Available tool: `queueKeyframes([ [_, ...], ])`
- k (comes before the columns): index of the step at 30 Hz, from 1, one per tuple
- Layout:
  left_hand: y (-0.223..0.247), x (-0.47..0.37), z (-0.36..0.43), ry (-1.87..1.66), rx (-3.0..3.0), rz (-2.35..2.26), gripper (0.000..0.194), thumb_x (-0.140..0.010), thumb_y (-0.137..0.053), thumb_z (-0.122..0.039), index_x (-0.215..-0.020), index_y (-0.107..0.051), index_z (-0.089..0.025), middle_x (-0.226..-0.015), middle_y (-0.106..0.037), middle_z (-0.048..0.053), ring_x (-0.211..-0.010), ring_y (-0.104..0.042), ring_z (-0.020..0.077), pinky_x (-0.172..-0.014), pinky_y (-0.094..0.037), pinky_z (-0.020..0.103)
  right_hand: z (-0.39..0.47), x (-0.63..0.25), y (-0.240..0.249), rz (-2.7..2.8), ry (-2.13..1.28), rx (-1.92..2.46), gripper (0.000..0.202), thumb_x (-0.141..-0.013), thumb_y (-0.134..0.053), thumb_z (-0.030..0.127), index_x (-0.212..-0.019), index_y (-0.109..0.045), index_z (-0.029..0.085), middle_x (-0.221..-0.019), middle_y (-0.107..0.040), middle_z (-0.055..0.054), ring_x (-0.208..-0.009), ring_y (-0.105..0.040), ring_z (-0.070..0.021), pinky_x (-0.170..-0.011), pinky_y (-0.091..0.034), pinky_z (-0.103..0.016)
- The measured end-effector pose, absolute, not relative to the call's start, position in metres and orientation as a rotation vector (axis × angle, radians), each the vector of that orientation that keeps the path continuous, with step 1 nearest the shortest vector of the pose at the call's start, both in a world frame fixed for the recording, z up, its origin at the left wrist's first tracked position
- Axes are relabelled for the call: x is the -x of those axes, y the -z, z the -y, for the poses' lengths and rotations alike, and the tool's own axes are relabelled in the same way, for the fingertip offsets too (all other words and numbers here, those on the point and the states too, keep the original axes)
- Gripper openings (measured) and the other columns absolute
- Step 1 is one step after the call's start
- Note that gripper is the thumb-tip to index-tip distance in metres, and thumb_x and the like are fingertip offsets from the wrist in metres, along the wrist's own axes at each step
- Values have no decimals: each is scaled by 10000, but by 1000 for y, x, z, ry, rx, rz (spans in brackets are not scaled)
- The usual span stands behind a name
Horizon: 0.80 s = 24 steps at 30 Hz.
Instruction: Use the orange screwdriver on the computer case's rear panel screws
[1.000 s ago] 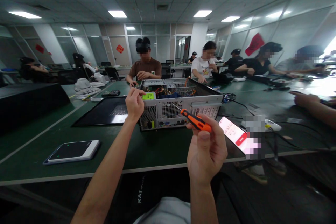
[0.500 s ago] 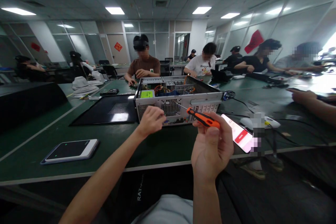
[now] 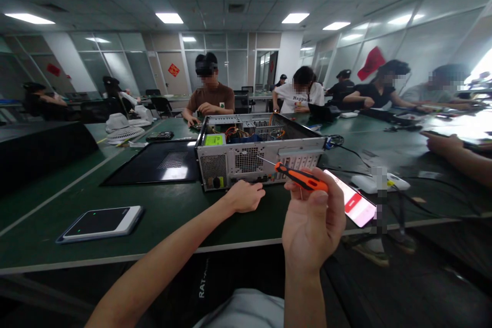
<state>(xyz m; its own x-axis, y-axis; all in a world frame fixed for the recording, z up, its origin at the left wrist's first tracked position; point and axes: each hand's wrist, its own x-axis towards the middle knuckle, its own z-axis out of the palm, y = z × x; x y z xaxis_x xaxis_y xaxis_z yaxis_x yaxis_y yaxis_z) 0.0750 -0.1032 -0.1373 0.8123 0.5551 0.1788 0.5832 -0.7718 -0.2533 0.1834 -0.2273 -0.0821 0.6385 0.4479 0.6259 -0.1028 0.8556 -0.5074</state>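
Observation:
An opened computer case (image 3: pixel 271 149) lies on its side on the green table, with its perforated metal back toward me. My right hand (image 3: pixel 313 220) is closed around the orange and black handle of a screwdriver (image 3: pixel 302 178). The screwdriver's shaft points up and left, and its tip appears in front of the vent grille; whether it touches cannot be told. Low in front of the case's back is my left hand (image 3: pixel 245 197), its fingers curled together. What they may hold is hidden. Wiring and a box with a green label (image 3: pixel 215 140) show inside the case.
Left of the case lies a black side panel (image 3: pixel 149 164). A white and black device (image 3: pixel 100 223) rests near the front left edge. On the right are a lit phone (image 3: pixel 353 202), a white power strip (image 3: pixel 380 182) and cables. Several people sit around the tables.
My left hand has moved right and down along the case's back, uncovering the lower left part. The right hand still holds the screwdriver and has shifted only slightly.

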Motion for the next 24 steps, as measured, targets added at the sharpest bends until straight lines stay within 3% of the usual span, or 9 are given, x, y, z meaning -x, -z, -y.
queueKeyframes([
  [7, 135, -75, 105, 107, 2715, 1118, 335, -1029, -389, -263, -1055, -715, -191, -915, -779, 126, -819, -748, 298, -685, -495, 382, 229, -185, 83, 823, -343, 450, 193, -926, -695, 368, -1086, -755, 278, -1053, -678, -24, -793, -664, -127, -758, -577, -302],
  [21, 135, -70, 106, 303, 2854, 1274, 244, -1054, -347, -245, -1137, -576, -251, -1214, -723, 21, -938, -716, 223, -763, -492, 320, 229, -181, 81, 810, -371, 412, 193, -915, -714, 371, -1078, -777, 289, -1060, -688, -17, -824, -666, -127, -745, -571, -276],
  [24, 136, -71, 107, 364, 2847, 1350, 258, -1079, -334, -312, -1228, -536, -254, -1208, -725, 33, -936, -730, 231, -773, -503, 327, 229, -180, 81, 810, -367, 411, 188, -917, -713, 373, -1071, -778, 286, -1059, -686, -17, -839, -671, -131, -744, -571, -274],
])
